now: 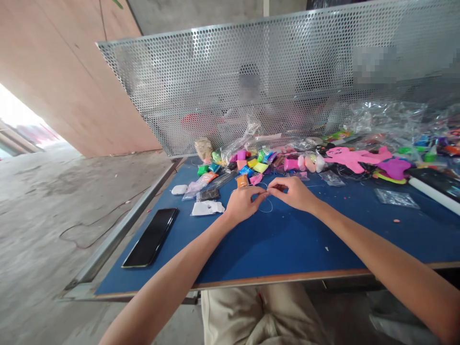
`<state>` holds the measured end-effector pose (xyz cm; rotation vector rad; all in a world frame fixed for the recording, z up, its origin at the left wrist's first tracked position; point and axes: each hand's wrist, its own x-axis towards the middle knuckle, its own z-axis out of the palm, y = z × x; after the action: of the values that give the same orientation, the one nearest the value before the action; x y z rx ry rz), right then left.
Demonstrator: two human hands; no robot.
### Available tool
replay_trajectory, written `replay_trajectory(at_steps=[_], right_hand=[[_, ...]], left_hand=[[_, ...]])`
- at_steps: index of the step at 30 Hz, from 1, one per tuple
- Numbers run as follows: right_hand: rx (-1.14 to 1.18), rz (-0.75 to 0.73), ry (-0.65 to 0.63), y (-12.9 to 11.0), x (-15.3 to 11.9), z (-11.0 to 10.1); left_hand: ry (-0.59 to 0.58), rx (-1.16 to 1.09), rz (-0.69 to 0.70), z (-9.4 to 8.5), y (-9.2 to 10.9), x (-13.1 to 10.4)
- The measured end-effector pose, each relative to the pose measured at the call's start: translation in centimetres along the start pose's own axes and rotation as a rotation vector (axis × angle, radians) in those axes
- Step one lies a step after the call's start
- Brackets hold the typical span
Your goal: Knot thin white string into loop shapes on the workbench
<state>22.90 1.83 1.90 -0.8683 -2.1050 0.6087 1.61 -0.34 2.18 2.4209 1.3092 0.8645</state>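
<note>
Over the blue table (283,249), my left hand (241,205) and my right hand (295,193) meet with thumb and fingers pinched together. A thin pale thread (272,208) comes out from between the fingertips and curls in a loop below them. Both pinches are closed on it. Whether anything tiny is on the thread is too small to tell. Just beyond my left hand lie an orange packet (242,180) and a pink piece (256,179). A white packet (207,208) is beside my left wrist.
A black phone (151,238) lies at the left, near a white case (179,189). Colourful clay packets (247,170), a pink figure (347,157) and clear plastic bags line the back. Behind them rises a perforated metal panel (215,72). A dark white-edged object (436,187) is at right.
</note>
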Motion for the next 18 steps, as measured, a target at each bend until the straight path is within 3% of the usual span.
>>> replay_trajectory(at_steps=[8, 18], right_hand=[[-0.024, 0.031, -0.032, -0.1, -0.1, 0.5], [-0.034, 0.025, 0.037, 0.1, 0.3, 1.3]], left_hand=[[0.000, 0.071, 0.032, 0.3, -0.2, 0.0], [0.091, -0.086, -0.166, 0.6, -0.1, 0.0]])
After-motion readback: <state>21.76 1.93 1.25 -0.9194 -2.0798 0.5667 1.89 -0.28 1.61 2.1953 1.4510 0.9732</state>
